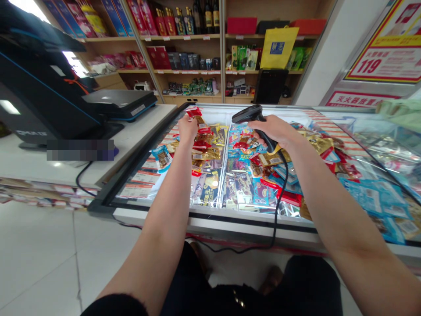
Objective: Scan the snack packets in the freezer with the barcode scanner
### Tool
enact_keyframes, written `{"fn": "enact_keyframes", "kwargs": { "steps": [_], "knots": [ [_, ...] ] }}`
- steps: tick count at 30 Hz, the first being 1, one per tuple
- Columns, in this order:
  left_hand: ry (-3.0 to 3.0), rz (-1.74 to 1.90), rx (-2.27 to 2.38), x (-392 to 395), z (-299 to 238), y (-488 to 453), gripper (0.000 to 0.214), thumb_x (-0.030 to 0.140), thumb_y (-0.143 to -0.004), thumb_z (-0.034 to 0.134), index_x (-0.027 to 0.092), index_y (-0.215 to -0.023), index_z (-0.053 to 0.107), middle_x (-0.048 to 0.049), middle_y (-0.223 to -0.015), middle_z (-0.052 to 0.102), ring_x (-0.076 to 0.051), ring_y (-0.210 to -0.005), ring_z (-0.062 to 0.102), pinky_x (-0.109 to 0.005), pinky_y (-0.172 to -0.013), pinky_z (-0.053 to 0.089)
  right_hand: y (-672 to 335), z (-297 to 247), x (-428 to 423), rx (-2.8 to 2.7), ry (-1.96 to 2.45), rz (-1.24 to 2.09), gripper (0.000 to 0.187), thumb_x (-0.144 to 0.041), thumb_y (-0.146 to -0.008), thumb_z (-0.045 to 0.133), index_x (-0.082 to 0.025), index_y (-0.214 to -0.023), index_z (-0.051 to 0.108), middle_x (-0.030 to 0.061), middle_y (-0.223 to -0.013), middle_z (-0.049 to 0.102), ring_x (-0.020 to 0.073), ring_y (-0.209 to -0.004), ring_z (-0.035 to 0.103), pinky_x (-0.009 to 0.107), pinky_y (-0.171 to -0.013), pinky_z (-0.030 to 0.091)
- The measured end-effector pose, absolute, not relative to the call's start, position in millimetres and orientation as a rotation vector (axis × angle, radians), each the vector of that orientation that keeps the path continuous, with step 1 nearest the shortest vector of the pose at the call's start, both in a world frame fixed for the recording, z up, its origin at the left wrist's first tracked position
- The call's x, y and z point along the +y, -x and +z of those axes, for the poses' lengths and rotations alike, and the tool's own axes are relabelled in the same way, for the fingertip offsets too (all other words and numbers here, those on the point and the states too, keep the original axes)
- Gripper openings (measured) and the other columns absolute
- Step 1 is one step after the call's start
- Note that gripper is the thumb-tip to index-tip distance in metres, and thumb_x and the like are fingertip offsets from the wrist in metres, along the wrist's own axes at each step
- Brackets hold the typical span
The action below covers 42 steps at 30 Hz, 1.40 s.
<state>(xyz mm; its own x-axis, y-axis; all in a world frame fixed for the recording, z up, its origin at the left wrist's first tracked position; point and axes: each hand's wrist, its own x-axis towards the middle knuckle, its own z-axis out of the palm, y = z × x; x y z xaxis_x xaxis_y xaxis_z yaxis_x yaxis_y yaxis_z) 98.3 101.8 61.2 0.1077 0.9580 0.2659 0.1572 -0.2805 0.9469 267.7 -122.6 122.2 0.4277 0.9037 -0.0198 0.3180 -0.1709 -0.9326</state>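
Note:
My left hand is closed on the edge of a red snack packet, held over the left part of the glass-topped freezer. My right hand wraps round the grip of a black barcode scanner, whose head points left toward the packet. From the scanner's base a black cable hangs down past the freezer's front edge. Beneath both hands lie many small packets in red, gold and blue. A blue packet lies left of my left forearm, and a heap of gold and red packets spreads beyond my right wrist.
A white counter at the left carries a black checkout terminal and a flat scale. The freezer's dark frame runs along the front. Behind stand shelves with boxes, bottles and a yellow bag. Red-and-white signs hang at right.

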Motion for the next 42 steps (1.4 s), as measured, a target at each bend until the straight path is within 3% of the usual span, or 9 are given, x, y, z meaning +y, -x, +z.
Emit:
{"fn": "enact_keyframes", "kwargs": {
  "steps": [7, 14, 18, 22, 24, 28, 31, 35, 42],
  "knots": [
    [-1.848, 1.020, 1.680, 106, 46, -67, 0.042, 0.016, -0.058, 0.076, 0.016, -0.097, 0.063, -0.0237, -0.129, 0.058, -0.044, -0.131, 0.040, -0.057, -0.109, 0.025, -274, 123, -125, -1.045, 1.809, 0.778, 0.029, -0.032, -0.083, 0.070, -0.019, -0.064, 0.051, 0.0024, -0.048, 0.052, 0.0120, -0.037, 0.046, 0.026, -0.037, 0.037],
    [-2.048, 0.993, 1.670, 95, 43, -79, 0.032, 0.023, -0.070, 0.068, 0.018, -0.101, 0.064, -0.0212, -0.132, 0.056, -0.044, -0.134, 0.035, -0.062, -0.110, 0.015, -279, 130, -130, -1.008, 1.900, 0.737, 0.032, -0.035, -0.080, 0.072, -0.020, -0.060, 0.051, 0.0031, -0.047, 0.053, 0.0123, -0.037, 0.046, 0.025, -0.034, 0.034],
    [-2.186, 1.058, 1.450, 72, 49, -103, 0.028, 0.026, -0.073, 0.067, 0.020, -0.101, 0.066, -0.0175, -0.126, 0.059, -0.041, -0.131, 0.039, -0.056, -0.112, 0.018, -289, 130, -134, -1.008, 1.942, 0.715, 0.033, -0.037, -0.079, 0.072, -0.020, -0.058, 0.052, 0.0034, -0.046, 0.053, 0.0126, -0.036, 0.046, 0.025, -0.035, 0.035],
    [-2.251, 0.971, 1.070, 38, 37, -140, 0.011, 0.026, -0.073, 0.069, 0.020, -0.081, 0.067, -0.0152, -0.109, 0.064, -0.038, -0.125, 0.046, -0.049, -0.114, 0.018, -302, 128, -135, -0.965, 1.949, 0.673, 0.031, -0.034, -0.080, 0.070, -0.020, -0.059, 0.052, 0.0028, -0.048, 0.053, 0.0129, -0.037, 0.047, 0.027, -0.037, 0.038],
    [-2.216, 0.943, 0.939, 23, 26, -157, 0.013, 0.030, -0.071, 0.073, 0.019, -0.074, 0.067, -0.0143, -0.102, 0.066, -0.038, -0.122, 0.049, -0.048, -0.115, 0.019, -306, 129, -135, -0.938, 1.955, 0.654, 0.030, -0.033, -0.080, 0.070, -0.020, -0.060, 0.052, 0.0029, -0.049, 0.053, 0.0131, -0.038, 0.047, 0.027, -0.038, 0.039],
    [-2.505, 0.658, 1.082, 2, 15, -178, 0.040, 0.052, -0.084, 0.057, 0.016, -0.094, 0.070, -0.0175, -0.115, 0.063, -0.037, -0.123, 0.047, -0.049, -0.109, 0.029, -308, 132, -139, -0.907, 1.937, 0.625, 0.027, -0.029, -0.082, 0.067, -0.019, -0.061, 0.053, 0.0034, -0.051, 0.055, 0.0134, -0.039, 0.049, 0.027, -0.038, 0.039],
    [-2.710, 0.438, 1.135, -3, 16, -183, 0.051, 0.055, -0.090, 0.045, 0.016, -0.113, 0.067, -0.0177, -0.125, 0.059, -0.036, -0.123, 0.048, -0.047, -0.101, 0.038, -307, 134, -142, -0.910, 1.911, 0.624, 0.026, -0.028, -0.083, 0.066, -0.018, -0.063, 0.053, 0.0034, -0.053, 0.056, 0.0128, -0.039, 0.048, 0.026, -0.037, 0.039],
    [-2.646, 0.433, 1.073, 0, 21, -182, 0.049, 0.049, -0.084, 0.057, 0.018, -0.122, 0.062, -0.0152, -0.127, 0.061, -0.034, -0.121, 0.052, -0.043, -0.097, 0.042, -307, 134, -139, -0.904, 1.901, 0.637, 0.024, -0.027, -0.084, 0.067, -0.018, -0.065, 0.053, 0.0024, -0.051, 0.055, 0.0111, -0.039, 0.046, 0.025, -0.038, 0.041],
    [-2.235, 0.639, 0.989, 12, 25, -180, 0.057, 0.020, -0.067, 0.070, 0.013, -0.122, 0.056, -0.0081, -0.098, 0.069, -0.021, -0.091, 0.064, -0.030, -0.081, 0.047, -304, 133, -138, -0.886, 1.865, 0.624, 0.023, -0.024, -0.084, 0.067, -0.018, -0.066, 0.054, 0.0021, -0.050, 0.054, 0.0107, -0.040, 0.047, 0.023, -0.038, 0.042]
  ]
}}
